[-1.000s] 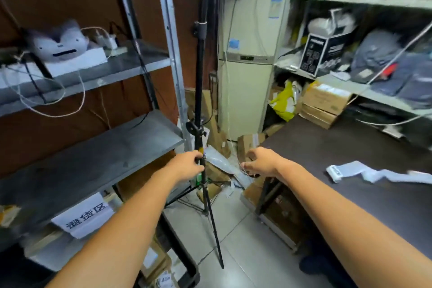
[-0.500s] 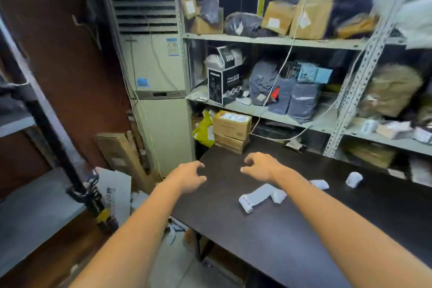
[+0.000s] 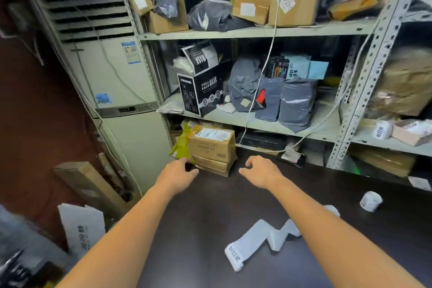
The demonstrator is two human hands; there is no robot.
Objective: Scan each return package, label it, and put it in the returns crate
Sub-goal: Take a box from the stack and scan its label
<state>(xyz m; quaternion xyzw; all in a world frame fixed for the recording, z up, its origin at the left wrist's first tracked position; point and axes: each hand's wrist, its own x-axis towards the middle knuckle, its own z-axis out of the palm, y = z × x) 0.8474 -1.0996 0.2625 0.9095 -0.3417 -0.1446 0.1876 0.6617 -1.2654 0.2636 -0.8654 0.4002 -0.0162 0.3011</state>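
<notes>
Neither grip is holding anything. The left hand (image 3: pixel 178 174) and right hand (image 3: pixel 260 172) are hovering over the table (image 3: pixel 210 217), fingers loosely curled and spread. They are flanking the box stack (image 3: pixel 211 147), near it but not touching. The stack is sitting at the table's far left corner, its top box wearing a paper slip. I am judging this the pick-up before scanning. The next move is calling for both hands closing on the top box's sides and lifting it clear. No crate is showing.
</notes>
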